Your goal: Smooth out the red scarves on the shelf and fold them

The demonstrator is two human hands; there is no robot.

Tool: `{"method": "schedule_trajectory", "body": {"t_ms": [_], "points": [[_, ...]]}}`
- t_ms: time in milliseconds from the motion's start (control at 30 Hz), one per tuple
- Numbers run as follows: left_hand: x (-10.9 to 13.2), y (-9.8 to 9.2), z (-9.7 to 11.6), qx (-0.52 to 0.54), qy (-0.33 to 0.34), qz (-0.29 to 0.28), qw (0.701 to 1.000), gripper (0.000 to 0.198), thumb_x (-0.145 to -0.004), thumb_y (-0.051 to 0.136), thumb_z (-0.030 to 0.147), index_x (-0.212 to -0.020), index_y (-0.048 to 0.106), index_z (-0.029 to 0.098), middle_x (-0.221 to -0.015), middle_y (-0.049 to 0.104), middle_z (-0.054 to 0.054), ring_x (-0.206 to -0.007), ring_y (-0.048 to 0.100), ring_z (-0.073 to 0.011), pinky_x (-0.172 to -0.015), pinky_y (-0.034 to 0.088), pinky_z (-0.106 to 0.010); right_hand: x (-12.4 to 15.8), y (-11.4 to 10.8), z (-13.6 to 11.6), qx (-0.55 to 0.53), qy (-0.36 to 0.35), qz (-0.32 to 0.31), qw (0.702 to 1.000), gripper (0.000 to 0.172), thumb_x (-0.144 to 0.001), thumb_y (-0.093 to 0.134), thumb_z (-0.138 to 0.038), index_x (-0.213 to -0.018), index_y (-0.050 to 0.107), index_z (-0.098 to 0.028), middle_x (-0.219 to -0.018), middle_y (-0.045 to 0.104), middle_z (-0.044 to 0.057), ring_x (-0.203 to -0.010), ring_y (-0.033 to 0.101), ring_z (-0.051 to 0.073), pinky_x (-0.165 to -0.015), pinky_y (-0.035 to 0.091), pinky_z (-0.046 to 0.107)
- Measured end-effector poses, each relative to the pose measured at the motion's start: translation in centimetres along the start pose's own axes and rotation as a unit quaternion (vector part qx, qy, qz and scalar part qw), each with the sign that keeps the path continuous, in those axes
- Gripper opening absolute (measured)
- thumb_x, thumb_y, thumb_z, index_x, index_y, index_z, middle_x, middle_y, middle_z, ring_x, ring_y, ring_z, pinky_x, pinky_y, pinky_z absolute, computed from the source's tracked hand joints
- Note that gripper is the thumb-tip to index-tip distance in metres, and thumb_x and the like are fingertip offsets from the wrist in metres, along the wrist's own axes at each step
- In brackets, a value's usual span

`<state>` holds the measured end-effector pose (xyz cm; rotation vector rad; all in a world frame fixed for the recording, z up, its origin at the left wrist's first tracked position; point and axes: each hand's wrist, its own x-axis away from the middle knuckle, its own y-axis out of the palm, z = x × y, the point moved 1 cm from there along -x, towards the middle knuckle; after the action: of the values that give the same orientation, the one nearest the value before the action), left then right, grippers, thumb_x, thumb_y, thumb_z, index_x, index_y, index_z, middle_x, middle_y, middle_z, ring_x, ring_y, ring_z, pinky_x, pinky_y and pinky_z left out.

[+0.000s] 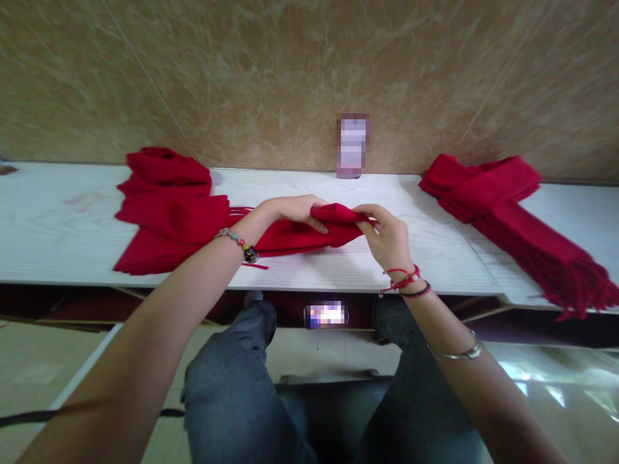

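A red scarf lies lengthwise on the white tabletop in front of me, folded narrow, with some fringe strands showing near its left part. My left hand grips its upper edge, thumb on the near face and fingers partly hidden behind the cloth. At the scarf's right end, my right hand pinches the fabric between thumb and fingers. Left of my hands sits a heap of folded red cloth, touching or overlapping the scarf. A second red scarf rests at the right, folded across itself, its fringed end over the near edge.
A phone with a blurred screen leans against the brown marbled wall. Another lit phone lies on the dark shelf below the white tabletop. My knees are under the near edge.
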<state>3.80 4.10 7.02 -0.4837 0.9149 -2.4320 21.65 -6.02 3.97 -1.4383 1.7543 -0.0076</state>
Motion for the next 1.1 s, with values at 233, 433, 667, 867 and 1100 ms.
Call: {"method": "schedule_trajectory", "body": {"t_ms": [233,433,667,867,1100], "points": [[0.7,-1.5,-1.3,0.051,0.025,0.060,0.997,0.045,-0.075,0.055,0.046,-0.105,0.058,0.014,-0.106,0.062,-0.008,-0.097,0.054,-0.0191,-0.085,0.039,-0.029,-0.1,0.1,0.6,-0.048,0.021,0.040,0.998,0.020,-0.074,0.048,-0.014,-0.087,0.062,-0.020,-0.087,0.067,0.002,-0.084,0.062,0.017,-0.075,0.049,0.033],[-0.1,-1.1,-2.4,0.001,0.026,0.008,1.000,0.030,-0.070,0.050,0.022,-0.096,0.062,0.015,-0.099,0.065,-0.003,-0.095,0.056,-0.0172,-0.083,0.040,-0.028,-0.4,0.6,1.3,-0.102,0.052,0.037,0.993,0.019,-0.069,0.051,-0.013,-0.083,0.061,-0.020,-0.084,0.067,0.002,-0.081,0.063,0.017,-0.065,0.048,0.030],[0.6,-1.7,-1.2,0.005,0.037,0.119,0.992,0.030,-0.075,0.051,0.025,-0.104,0.053,0.015,-0.077,0.061,-0.001,-0.067,0.056,-0.0119,-0.067,0.044,-0.026,-0.5,1.1,2.4,-0.151,0.086,0.049,0.984,0.021,-0.065,0.055,-0.013,-0.084,0.060,-0.021,-0.085,0.067,0.002,-0.080,0.063,0.018,-0.068,0.050,0.034],[2.2,-0.3,-1.1,-0.084,0.044,0.084,0.992,0.050,-0.074,0.058,0.044,-0.117,0.049,0.019,-0.109,0.060,-0.005,-0.096,0.055,-0.0186,-0.085,0.041,-0.030,-0.4,2.0,3.1,-0.183,0.122,0.050,0.974,0.020,-0.064,0.054,-0.013,-0.081,0.059,-0.021,-0.080,0.066,0.001,-0.076,0.062,0.017,-0.073,0.051,0.036],[1.8,1.0,-1.6,-0.153,0.096,0.139,0.974,0.040,-0.075,0.060,0.040,-0.107,0.057,0.016,-0.110,0.058,-0.008,-0.100,0.053,-0.0195,-0.090,0.039,-0.033,-0.2,2.2,3.2,-0.169,0.105,0.031,0.980,0.023,-0.067,0.052,-0.016,-0.089,0.059,-0.019,-0.086,0.066,0.005,-0.080,0.061,0.019,-0.075,0.050,0.038]]}}
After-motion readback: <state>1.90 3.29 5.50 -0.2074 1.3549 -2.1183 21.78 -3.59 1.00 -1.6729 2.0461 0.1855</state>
